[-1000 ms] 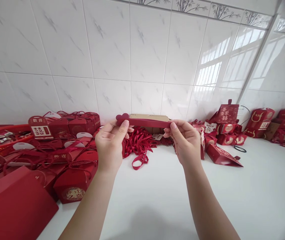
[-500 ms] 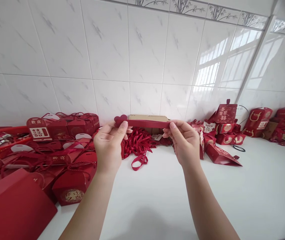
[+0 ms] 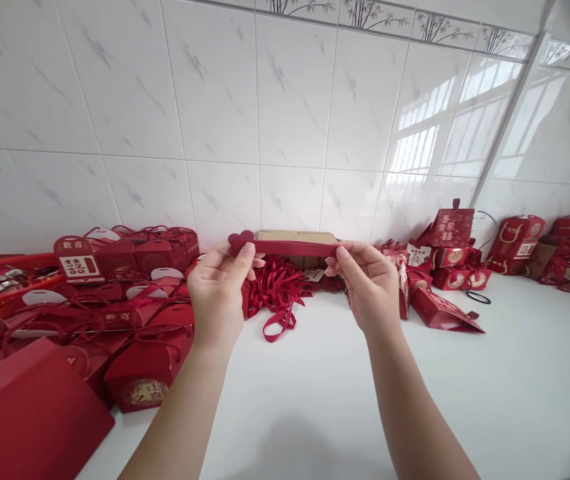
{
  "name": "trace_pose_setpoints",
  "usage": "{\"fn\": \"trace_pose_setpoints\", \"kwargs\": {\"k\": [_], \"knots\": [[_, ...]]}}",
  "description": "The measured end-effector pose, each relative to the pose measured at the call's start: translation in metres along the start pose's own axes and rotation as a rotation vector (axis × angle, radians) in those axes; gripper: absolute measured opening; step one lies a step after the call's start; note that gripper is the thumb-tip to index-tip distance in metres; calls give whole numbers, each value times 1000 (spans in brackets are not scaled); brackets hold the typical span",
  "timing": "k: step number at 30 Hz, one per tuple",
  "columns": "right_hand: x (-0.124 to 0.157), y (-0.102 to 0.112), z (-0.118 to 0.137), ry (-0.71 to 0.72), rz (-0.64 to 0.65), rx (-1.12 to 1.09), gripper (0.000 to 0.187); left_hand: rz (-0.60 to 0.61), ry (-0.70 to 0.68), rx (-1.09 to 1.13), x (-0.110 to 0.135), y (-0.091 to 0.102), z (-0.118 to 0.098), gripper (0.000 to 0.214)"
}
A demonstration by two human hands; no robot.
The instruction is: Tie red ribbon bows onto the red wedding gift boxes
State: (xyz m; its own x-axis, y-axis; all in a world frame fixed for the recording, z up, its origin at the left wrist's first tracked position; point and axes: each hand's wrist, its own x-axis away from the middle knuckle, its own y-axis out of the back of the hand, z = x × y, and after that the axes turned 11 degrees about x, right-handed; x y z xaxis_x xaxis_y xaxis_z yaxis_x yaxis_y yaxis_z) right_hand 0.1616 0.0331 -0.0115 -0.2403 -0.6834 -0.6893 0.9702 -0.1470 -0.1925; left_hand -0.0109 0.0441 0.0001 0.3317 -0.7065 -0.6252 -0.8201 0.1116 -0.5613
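Between my two hands stretches a narrow dark red strip (image 3: 295, 248), held level above the table. It looks like flat card with a heart-shaped end at the left. My left hand (image 3: 219, 287) pinches it just beside that end, thumb towards me. The far right end of the strip is pinched between thumb and fingers of my right hand (image 3: 369, 283). Behind and below the strip lies a heap of red ribbons (image 3: 279, 287), with one loop (image 3: 279, 325) trailing forward on the white table (image 3: 309, 380). An open cardboard box (image 3: 297, 236) stands behind the ribbons, partly hidden.
Many red gift boxes (image 3: 139, 363) crowd the left side, with a large red box (image 3: 29, 413) nearest. An orange-red basket (image 3: 9, 293) holds small items. On the right are a flattened red box (image 3: 445, 312), stacked boxes (image 3: 452, 230) and a black ring (image 3: 478, 297). A tiled wall (image 3: 289, 100) rises behind.
The thumb and fingers of my right hand have shifted very slightly left along the strip. My left hand and the surrounding things stay where they were.
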Motion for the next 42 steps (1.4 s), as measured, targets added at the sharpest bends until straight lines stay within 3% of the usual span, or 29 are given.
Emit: {"fn": "trace_pose_setpoints", "kwargs": {"k": [12, 26, 42], "knots": [[-1, 3, 0, -70, 24, -50, 15, -6, 4, -1, 0, 0, 0, 16], [2, 3, 1, -10, 19, -20, 12, -25, 16, -1, 0, 0, 1, 19], [2, 3, 1, -36, -22, -11, 12, -3, 2, 28, 1, 0, 2, 15]]}}
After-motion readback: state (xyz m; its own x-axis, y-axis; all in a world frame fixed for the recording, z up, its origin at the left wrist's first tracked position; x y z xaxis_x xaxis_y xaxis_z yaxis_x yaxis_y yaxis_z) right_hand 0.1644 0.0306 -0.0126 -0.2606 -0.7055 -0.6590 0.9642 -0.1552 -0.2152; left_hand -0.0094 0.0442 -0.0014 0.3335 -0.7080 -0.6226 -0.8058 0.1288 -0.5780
